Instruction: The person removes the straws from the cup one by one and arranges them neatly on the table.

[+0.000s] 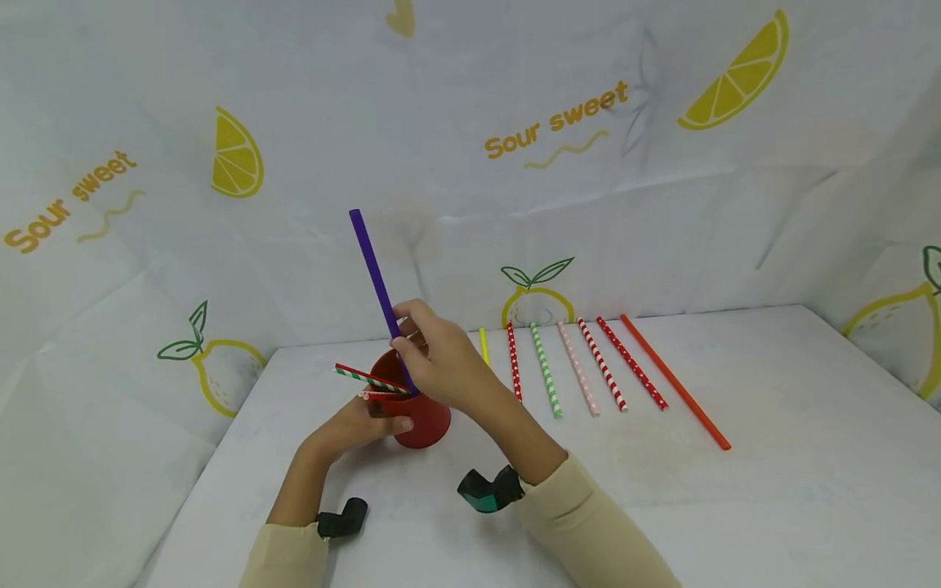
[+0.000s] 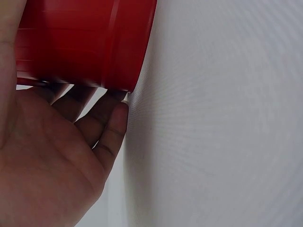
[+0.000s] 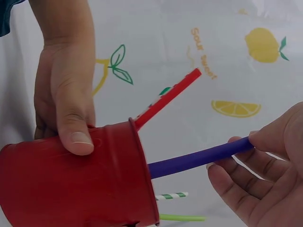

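Note:
My left hand [image 1: 360,426] grips a small red bucket [image 1: 430,425] from its left side, thumb on the near wall and fingers behind it. Between thumb and fingers, my right hand [image 1: 444,359] pinches a purple straw [image 1: 375,273]. The straw's lower end is inside the bucket mouth, and its upper part sticks up above the hand. Other straws lean out over the rim to the left, among them a green-and-white striped straw [image 1: 360,376] and a red straw [image 3: 170,98]. The bucket bottom meets the white surface [image 2: 227,118] in the left wrist view.
To the right lies a row of straws: a yellow straw [image 1: 483,345], a green striped straw [image 1: 546,371], a pink dotted straw [image 1: 577,367], a red striped straw [image 1: 603,365], red dotted ones and a long orange straw [image 1: 676,382]. A lemon-printed cloth [image 1: 456,196] hangs behind.

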Available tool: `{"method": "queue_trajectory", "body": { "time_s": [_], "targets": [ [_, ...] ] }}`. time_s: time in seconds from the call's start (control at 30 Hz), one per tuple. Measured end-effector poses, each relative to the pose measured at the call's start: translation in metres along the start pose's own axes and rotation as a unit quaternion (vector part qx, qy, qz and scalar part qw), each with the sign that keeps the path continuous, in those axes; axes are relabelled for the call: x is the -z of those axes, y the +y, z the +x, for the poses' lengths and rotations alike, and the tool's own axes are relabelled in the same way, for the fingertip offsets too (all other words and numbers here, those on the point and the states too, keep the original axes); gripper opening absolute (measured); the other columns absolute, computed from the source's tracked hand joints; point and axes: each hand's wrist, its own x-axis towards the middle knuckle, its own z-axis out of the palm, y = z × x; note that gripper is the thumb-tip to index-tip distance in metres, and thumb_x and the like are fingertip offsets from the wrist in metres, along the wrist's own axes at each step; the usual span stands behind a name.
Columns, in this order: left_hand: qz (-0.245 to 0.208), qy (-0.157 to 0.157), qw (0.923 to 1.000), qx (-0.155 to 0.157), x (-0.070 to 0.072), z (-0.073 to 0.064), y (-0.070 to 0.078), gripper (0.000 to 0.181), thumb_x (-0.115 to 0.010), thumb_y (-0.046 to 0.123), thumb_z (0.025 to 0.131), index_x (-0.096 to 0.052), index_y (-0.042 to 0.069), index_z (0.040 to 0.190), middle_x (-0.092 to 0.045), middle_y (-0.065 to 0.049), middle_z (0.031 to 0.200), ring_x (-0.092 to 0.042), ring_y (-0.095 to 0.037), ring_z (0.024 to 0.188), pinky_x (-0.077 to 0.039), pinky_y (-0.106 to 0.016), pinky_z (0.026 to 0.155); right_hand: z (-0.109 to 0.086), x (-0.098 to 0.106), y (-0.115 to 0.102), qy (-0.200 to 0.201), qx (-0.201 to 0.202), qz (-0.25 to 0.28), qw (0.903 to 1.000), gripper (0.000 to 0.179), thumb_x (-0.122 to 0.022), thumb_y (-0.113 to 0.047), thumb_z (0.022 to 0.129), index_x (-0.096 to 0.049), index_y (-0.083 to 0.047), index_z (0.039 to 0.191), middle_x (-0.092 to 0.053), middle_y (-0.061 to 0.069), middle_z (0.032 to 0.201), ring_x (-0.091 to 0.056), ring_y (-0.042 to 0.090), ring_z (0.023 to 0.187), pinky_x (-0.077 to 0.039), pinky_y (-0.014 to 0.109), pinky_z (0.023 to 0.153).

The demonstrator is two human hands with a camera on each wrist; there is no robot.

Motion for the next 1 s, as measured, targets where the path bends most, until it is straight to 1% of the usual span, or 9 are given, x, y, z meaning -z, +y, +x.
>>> {"method": "queue_trajectory", "body": {
  "time_s": [0.17, 0.3, 0.4, 0.47, 0.57, 0.63, 0.77, 0.87, 1.0],
  "targets": [
    [0.002, 0.01, 0.9999, 0.011, 0.0, -0.002, 0.001, 0.076, -0.081, 0.031, 0.084, -0.042, 0.011, 0.147, -0.053, -0.01, 0.14, -0.043, -0.035, 0.132, -0.047, -0.054, 0.099, 0.0, 0.006, -0.003, 0.023, 0.023, 0.013, 0.9994, 0.029, -0.055, -0.002, 0.1, -0.05, -0.002, 0.128, -0.068, 0.007, 0.101, -0.068, 0.024, 0.094, -0.054, 0.026, 0.084],
    [0.019, 0.027, 0.9989, 0.034, 0.0, -0.004, 0.002, 0.079, -0.083, 0.033, 0.082, -0.042, 0.011, 0.147, -0.054, -0.009, 0.138, -0.045, -0.033, 0.129, -0.049, -0.055, 0.096, 0.001, 0.012, -0.004, 0.049, 0.042, 0.025, 0.9976, 0.027, -0.056, -0.001, 0.1, -0.05, 0.0, 0.127, -0.068, 0.008, 0.099, -0.068, 0.027, 0.09, -0.055, 0.027, 0.082],
    [0.022, 0.026, 0.9991, 0.027, 0.0, -0.004, 0.001, 0.079, -0.082, 0.033, 0.082, -0.042, 0.012, 0.147, -0.054, -0.008, 0.139, -0.046, -0.033, 0.129, -0.049, -0.054, 0.095, 0.001, 0.019, -0.003, 0.071, 0.045, 0.029, 0.9961, 0.026, -0.056, -0.002, 0.1, -0.051, 0.0, 0.125, -0.068, 0.007, 0.098, -0.067, 0.025, 0.088, -0.056, 0.028, 0.081],
    [0.025, 0.026, 0.9992, 0.018, 0.0, -0.003, 0.0, 0.079, -0.082, 0.033, 0.083, -0.042, 0.012, 0.147, -0.054, -0.008, 0.139, -0.045, -0.033, 0.129, -0.049, -0.053, 0.096, 0.002, 0.024, -0.003, 0.078, 0.042, 0.029, 0.9957, 0.025, -0.056, -0.002, 0.1, -0.051, -0.001, 0.125, -0.068, 0.005, 0.097, -0.066, 0.022, 0.087, -0.056, 0.029, 0.08],
    [0.03, 0.031, 0.9989, 0.017, 0.0, -0.002, -0.001, 0.079, -0.082, 0.035, 0.082, -0.042, 0.013, 0.147, -0.053, -0.008, 0.139, -0.044, -0.032, 0.13, -0.047, -0.054, 0.098, 0.002, 0.033, -0.002, 0.072, 0.034, 0.027, 0.9965, 0.024, -0.056, -0.003, 0.101, -0.052, -0.003, 0.124, -0.068, 0.004, 0.097, -0.066, 0.018, 0.085, -0.056, 0.03, 0.079],
    [0.034, 0.037, 0.9985, 0.022, 0.0, -0.002, -0.001, 0.079, -0.083, 0.035, 0.082, -0.043, 0.014, 0.147, -0.053, -0.007, 0.139, -0.043, -0.032, 0.131, -0.046, -0.055, 0.099, 0.003, 0.04, -0.001, 0.062, 0.025, 0.026, 0.9974, 0.025, -0.057, -0.004, 0.1, -0.052, -0.003, 0.124, -0.068, 0.004, 0.097, -0.067, 0.017, 0.085, -0.056, 0.031, 0.079],
    [0.035, 0.036, 0.9985, 0.023, -0.001, -0.003, -0.001, 0.081, -0.082, 0.036, 0.082, -0.041, 0.013, 0.148, -0.051, -0.008, 0.141, -0.041, -0.033, 0.133, -0.046, -0.055, 0.099, 0.0, 0.053, 0.0, 0.046, -0.001, 0.038, 0.9982, 0.026, -0.059, -0.004, 0.1, -0.052, -0.005, 0.124, -0.067, 0.008, 0.1, -0.068, 0.017, 0.086, -0.058, 0.034, 0.079],
    [0.037, 0.039, 0.9982, 0.028, -0.001, -0.002, 0.0, 0.082, -0.083, 0.036, 0.081, -0.041, 0.013, 0.148, -0.051, -0.009, 0.141, -0.041, -0.034, 0.132, -0.048, -0.055, 0.096, -0.003, 0.059, 0.004, 0.03, -0.026, 0.041, 0.9984, 0.025, -0.06, -0.004, 0.099, -0.053, -0.006, 0.123, -0.066, 0.008, 0.1, -0.069, 0.017, 0.086, -0.059, 0.035, 0.077],
    [0.039, 0.039, 0.998, 0.032, -0.002, -0.001, 0.001, 0.081, -0.083, 0.035, 0.081, -0.042, 0.013, 0.147, -0.052, -0.009, 0.14, -0.042, -0.034, 0.131, -0.05, -0.053, 0.094, -0.011, 0.067, 0.013, 0.008, -0.053, 0.013, 0.9985, 0.025, -0.061, -0.005, 0.099, -0.054, -0.007, 0.123, -0.067, 0.005, 0.098, -0.068, 0.017, 0.084, -0.059, 0.032, 0.073]
  ]
}}
